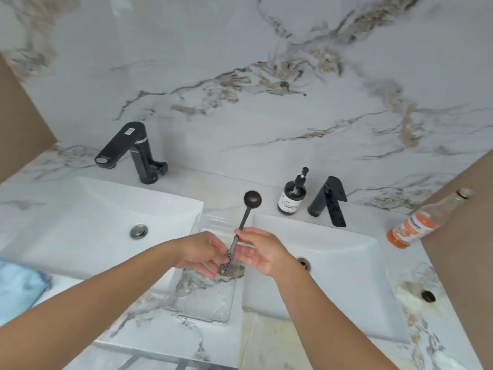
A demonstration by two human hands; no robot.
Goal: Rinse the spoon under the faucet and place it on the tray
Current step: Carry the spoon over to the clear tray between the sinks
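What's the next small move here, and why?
Probably carry the spoon right, under the black faucet over the right sink. Both hands, left hand and right hand, hold it above the clear tray; no water is visible.

Spoon in both hands, above tray

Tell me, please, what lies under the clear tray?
Veined marble counter shows through the tray between the two sinks. The hands and spoon cover its middle.

Labels on the pump bottle and orange bottle are illegible.
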